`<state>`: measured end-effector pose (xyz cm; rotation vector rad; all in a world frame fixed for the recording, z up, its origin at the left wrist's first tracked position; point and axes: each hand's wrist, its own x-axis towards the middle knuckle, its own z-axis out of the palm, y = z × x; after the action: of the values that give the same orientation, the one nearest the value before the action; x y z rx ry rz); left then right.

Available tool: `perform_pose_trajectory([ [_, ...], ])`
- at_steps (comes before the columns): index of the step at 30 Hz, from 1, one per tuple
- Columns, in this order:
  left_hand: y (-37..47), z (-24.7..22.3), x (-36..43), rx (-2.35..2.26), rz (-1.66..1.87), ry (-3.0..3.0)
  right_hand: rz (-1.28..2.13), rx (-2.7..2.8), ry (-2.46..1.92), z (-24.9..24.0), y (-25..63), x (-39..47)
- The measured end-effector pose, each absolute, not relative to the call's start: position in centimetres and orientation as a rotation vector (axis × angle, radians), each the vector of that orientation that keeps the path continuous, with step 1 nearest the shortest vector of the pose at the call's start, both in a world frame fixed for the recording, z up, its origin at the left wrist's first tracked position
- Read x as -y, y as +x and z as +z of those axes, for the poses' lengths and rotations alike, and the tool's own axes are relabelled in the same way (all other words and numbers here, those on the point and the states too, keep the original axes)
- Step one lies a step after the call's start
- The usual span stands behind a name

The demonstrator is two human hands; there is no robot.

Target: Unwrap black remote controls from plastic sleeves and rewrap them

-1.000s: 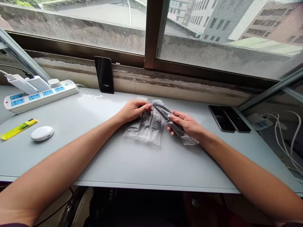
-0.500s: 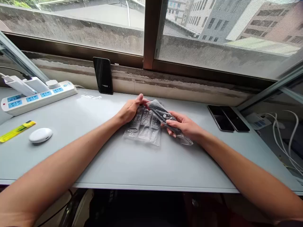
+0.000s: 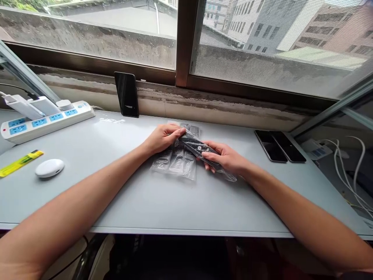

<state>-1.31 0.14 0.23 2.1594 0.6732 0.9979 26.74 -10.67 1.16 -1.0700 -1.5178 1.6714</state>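
A black remote-like object in a clear plastic bag (image 3: pixel 194 144) is tilted above the desk, held at both ends. My left hand (image 3: pixel 166 136) pinches its upper left end between thumb and fingers. Around its lower right part, my right hand (image 3: pixel 220 155) is closed, the thumb on top near the white buttons. Beneath and to the left, several more dark items in clear bags (image 3: pixel 176 161) lie side by side on the desk; my left hand and the held bag partly cover them.
On the grey desk (image 3: pixel 175 206) are a power strip (image 3: pixel 49 121), a yellow packet (image 3: pixel 21 163) and a white oval case (image 3: pixel 49 168) at left. One black phone (image 3: pixel 127 94) leans against the wall; two more phones (image 3: pixel 280 146) lie at right. White cables (image 3: pixel 346 167) hang beyond.
My left hand has turned and closed its thumb and fingers on the upper end of the bagged object. That object has moved slightly down and left, with my right hand still around it.
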Motion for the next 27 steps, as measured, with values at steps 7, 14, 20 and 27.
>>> perform_pose_trajectory([
  [7,-1.5,-0.2,0.0,-0.837,1.142,2.012,1.702,1.466,-1.021,1.0,26.9,10.5],
  [14,-1.3,-0.6,-0.4,-1.003,1.437,1.753,1.684,1.437,-1.042,0.8,27.0,10.2],
  [20,-1.1,0.2,0.2,-0.956,1.33,1.769,1.732,1.332,-0.977,0.5,27.1,9.9],
  [27,-1.0,0.4,0.1,-0.895,1.221,1.836,1.738,1.317,-0.958,0.3,27.2,9.9],
])
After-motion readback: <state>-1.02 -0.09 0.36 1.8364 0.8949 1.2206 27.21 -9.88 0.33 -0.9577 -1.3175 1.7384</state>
